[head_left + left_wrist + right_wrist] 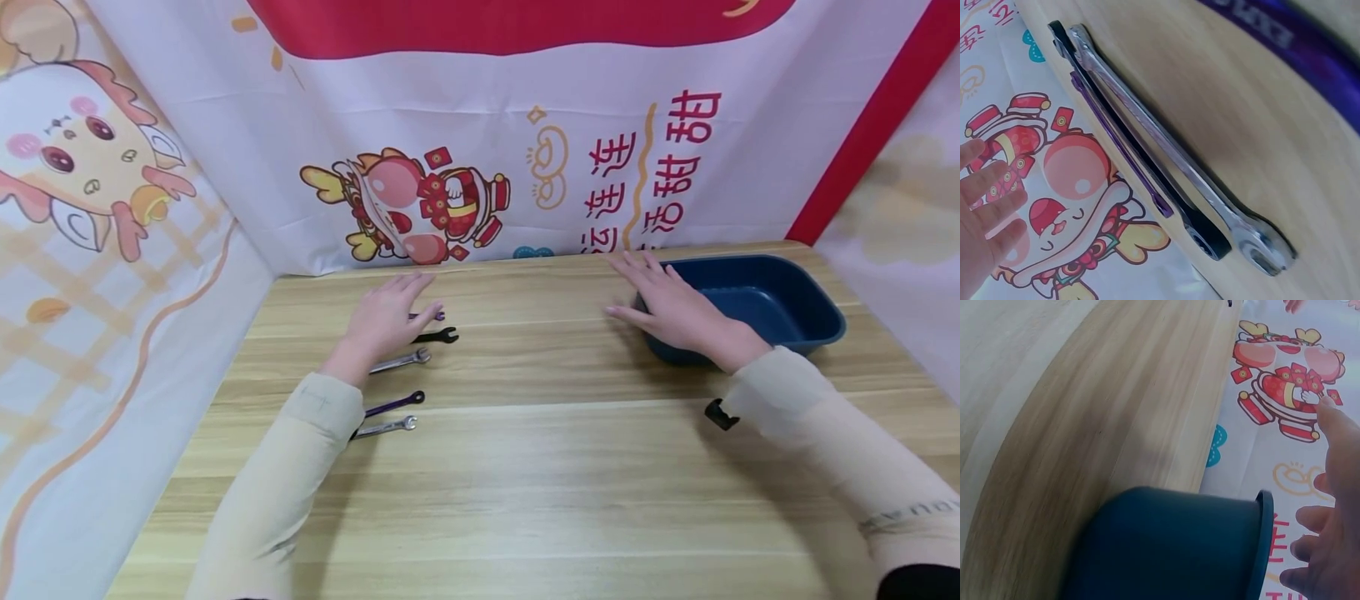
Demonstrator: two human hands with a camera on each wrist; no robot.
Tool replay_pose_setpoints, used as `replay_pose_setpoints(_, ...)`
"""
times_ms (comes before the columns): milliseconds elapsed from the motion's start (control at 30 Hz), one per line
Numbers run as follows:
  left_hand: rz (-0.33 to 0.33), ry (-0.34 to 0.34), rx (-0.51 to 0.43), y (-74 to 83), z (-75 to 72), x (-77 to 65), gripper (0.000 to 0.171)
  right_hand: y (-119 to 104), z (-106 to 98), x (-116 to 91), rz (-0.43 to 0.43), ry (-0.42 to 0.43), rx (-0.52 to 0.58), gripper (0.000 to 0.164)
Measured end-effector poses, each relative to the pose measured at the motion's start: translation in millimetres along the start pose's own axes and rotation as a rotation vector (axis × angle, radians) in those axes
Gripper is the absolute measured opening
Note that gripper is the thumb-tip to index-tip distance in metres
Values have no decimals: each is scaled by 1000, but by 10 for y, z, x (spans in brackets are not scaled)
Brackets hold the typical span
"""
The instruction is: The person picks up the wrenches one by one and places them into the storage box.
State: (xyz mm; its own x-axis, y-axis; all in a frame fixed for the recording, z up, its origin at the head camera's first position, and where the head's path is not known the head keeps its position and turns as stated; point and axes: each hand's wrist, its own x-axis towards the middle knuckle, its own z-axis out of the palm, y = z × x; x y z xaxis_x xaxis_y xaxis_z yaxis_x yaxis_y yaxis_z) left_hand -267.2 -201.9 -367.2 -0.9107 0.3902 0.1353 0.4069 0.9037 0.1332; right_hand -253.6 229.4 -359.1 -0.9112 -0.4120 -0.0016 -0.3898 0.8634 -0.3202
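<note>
My left hand point(386, 321) hovers over the left part of the table with its fingers extended and holds nothing. Under and beside it lie several wrenches in a column: a small purple wrench point(1110, 134), a black wrench point(442, 336), a silver wrench point(1166, 147), a larger purple wrench point(393, 406) and another silver wrench point(390, 426). The hand and sleeve cover their left ends in the head view. My right hand point(671, 304), fingers spread, is above the left rim of a dark blue plastic basin point(821, 337) and grips nothing.
The wooden table point(525, 492) meets a printed white cloth point(465, 92) at its back, and cloth also hangs at both sides. A small black piece point(722, 414) shows beside the right sleeve; whether it is attached there I cannot tell.
</note>
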Motion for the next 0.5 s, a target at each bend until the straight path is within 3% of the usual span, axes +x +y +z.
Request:
replay_pose_setpoints(167, 24, 32, -9, -57, -2, -49, 61, 74, -28, -73, 23, -6, 17, 91)
replay_pose_setpoints(500, -24, 26, -41, -176, 6, -132, 59, 191, -29, -200, 92, -42, 64, 87)
